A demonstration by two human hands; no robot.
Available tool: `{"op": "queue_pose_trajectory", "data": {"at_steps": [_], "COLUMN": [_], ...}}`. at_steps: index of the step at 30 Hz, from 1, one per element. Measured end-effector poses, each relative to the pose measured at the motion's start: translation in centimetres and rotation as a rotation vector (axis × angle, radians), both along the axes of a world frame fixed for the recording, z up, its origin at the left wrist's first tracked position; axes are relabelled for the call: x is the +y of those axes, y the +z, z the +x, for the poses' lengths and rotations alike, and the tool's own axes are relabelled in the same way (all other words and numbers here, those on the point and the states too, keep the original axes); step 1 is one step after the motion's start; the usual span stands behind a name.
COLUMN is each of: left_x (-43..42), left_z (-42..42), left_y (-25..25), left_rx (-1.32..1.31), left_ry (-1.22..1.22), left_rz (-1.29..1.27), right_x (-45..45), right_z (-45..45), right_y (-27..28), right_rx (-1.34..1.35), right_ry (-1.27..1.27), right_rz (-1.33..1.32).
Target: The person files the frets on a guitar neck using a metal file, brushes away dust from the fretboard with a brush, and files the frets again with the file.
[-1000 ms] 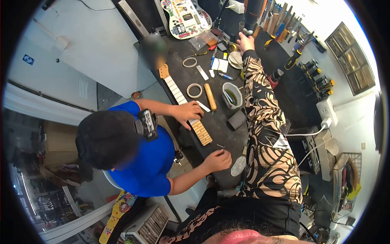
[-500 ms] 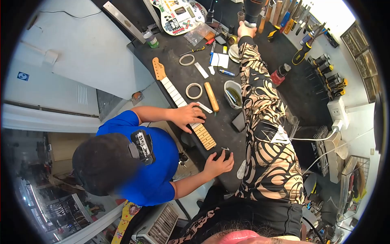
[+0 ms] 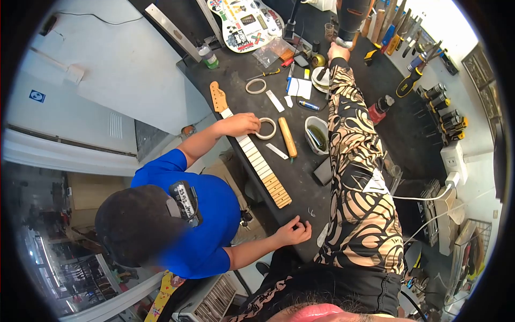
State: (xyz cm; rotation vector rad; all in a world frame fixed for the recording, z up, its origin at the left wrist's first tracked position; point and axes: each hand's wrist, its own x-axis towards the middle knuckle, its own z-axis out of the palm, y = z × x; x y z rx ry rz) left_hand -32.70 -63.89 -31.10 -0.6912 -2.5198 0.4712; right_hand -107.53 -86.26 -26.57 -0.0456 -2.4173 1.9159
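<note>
My right arm, in a black and tan patterned sleeve [image 3: 357,161], stretches across the workbench to its far side. There my right hand [image 3: 339,52] has its fingers curled by the foot of a dark cylinder [image 3: 353,21]. A small greyish thing [image 3: 343,43] shows at the fingers, too small to name. My left hand is out of view. On the bench lies a guitar neck [image 3: 255,155], its fretboard partly covered in pale tape. A co-worker's hand [image 3: 241,124] rests over the neck, fingers at a masking tape roll [image 3: 265,129]. Their other hand [image 3: 294,232] is at the bench edge.
A wooden-handled tool [image 3: 287,137], a white tub [image 3: 308,138] and a second tape roll [image 3: 256,86] lie mid-bench. A stickered guitar body [image 3: 247,24] is at the back. Screwdrivers [image 3: 410,80] line the right wall. The co-worker in blue [image 3: 198,225] stands left.
The co-worker's one hand slid along the neck toward the headstock, reaching the tape roll; their other hand curled its fingers. The view shifted slightly. My right hand stays by the dark cylinder.
</note>
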Motion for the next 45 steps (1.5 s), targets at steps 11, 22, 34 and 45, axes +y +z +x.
{"op": "queue_pose_trajectory", "data": {"at_steps": [11,22,34,45], "left_x": [-6.1,-3.6,13.2,35.7], "left_z": [-2.0,25.0,33.3,37.1], "left_y": [4.3,-0.6,21.9,28.0], "left_rx": [0.163,-0.706,-0.796,-2.3], "left_ry": [-0.026,0.594,0.431,-0.265], "left_rz": [-0.303,0.572,2.342,2.016], "right_x": [4.0,19.4,54.6,84.0], "right_z": [13.5,38.1,84.2,112.2], "right_y": [8.1,18.9,24.1,26.1], "right_rx": [0.618,0.655,0.017,0.142], "right_ry": [0.199,0.297,0.398,-0.082], "right_rz": [0.247,-0.19,-0.73,-0.771]}}
